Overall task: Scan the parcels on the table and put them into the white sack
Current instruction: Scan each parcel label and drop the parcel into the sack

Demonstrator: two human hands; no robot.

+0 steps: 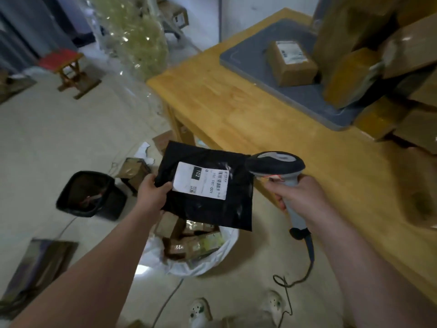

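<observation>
My left hand grips the left edge of a black plastic parcel with a white shipping label facing up. It hangs in the air above the white sack, which stands on the floor and holds several brown parcels. My right hand grips the handle of a grey barcode scanner, whose head points at the parcel's right side. More brown parcels lie on the wooden table at the upper right.
A grey mat lies on the table under the parcels. A black bin stands on the floor to the left, with a brown box behind it. The scanner's cable trails across the floor. A small red-topped stool stands far left.
</observation>
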